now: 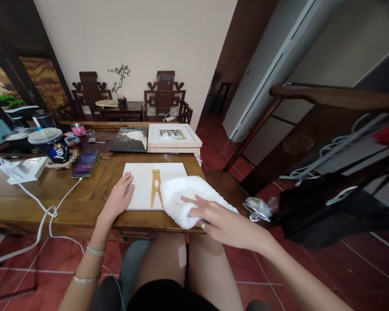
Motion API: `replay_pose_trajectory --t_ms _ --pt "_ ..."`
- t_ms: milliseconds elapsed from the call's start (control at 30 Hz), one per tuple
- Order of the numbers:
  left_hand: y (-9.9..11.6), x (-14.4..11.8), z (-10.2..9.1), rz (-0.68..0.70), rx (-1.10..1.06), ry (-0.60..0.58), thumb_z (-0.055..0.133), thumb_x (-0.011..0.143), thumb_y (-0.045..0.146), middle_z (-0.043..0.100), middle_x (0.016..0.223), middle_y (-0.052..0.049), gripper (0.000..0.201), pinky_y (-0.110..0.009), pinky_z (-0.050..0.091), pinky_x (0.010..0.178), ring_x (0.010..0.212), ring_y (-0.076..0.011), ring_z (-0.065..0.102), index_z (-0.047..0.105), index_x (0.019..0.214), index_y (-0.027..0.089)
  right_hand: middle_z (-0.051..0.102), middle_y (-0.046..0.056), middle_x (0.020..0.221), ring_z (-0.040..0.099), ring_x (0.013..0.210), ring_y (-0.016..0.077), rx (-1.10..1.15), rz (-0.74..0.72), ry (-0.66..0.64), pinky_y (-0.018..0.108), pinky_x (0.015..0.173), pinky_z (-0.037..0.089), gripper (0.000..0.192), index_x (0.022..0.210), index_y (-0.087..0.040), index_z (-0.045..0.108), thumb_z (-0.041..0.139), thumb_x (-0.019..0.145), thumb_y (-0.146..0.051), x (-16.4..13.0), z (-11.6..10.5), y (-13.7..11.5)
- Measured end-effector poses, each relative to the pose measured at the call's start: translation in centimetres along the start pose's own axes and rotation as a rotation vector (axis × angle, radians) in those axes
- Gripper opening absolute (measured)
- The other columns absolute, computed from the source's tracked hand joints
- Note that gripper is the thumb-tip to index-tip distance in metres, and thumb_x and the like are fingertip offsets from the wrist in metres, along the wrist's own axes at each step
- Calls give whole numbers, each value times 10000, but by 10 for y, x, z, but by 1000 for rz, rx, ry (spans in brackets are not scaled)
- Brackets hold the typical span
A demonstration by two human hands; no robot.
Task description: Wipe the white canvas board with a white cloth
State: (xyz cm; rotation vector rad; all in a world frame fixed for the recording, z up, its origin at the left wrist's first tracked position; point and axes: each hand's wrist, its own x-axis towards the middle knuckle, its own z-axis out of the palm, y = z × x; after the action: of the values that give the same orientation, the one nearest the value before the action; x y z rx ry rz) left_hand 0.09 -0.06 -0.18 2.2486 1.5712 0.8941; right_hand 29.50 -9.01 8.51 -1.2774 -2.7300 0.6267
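A white fluffy cloth (184, 192) is bunched under my right hand (212, 216), whose fingers are curled into it. The cloth covers the right part of a flat white board (138, 190) on the wooden table. On the board lies a flat yellow piece (155, 192) with small ears, an oval hole and two legs; the cloth reaches its right side. At the board's left edge rests my left hand (119, 196), fingers stretched out and holding nothing.
Beyond the board sit a white-framed picture (194, 142) and a dark picture panel (129, 140). To the left are a phone (85, 165) on a cable, a power strip (29, 169) and a lidded dark cup (58, 151). A wooden chair (327, 99) stands at right.
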Motion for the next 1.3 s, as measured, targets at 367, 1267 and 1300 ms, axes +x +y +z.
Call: replay_pose_trajectory --t_ms 367,1267,1300 --pt "-2 1 1 -1 -5 2 365 895 365 446 1400 -171 496 -414 254 1124 1342 -247 353 541 1246 63 609 69 1227 465 1237 278 43 51 232 454 1044 328 371 1089 -180 629 410 800 -103 71 8 70" --pt "-1 1 1 3 -17 12 383 893 365 449 1399 -166 484 -408 257 1123 1339 -251 357 550 1240 73 631 52 797 568 900 227 65 -32 19 310 812 409 216 816 -191 633 423 798 -147 13 -13 21" --pt "-1 1 1 2 -14 12 381 893 368 448 1400 -164 485 -412 256 1123 1340 -250 357 549 1241 75 622 45 787 562 873 217 76 -38 32 304 800 408 209 812 -189 628 423 797 -152 19 -13 26"
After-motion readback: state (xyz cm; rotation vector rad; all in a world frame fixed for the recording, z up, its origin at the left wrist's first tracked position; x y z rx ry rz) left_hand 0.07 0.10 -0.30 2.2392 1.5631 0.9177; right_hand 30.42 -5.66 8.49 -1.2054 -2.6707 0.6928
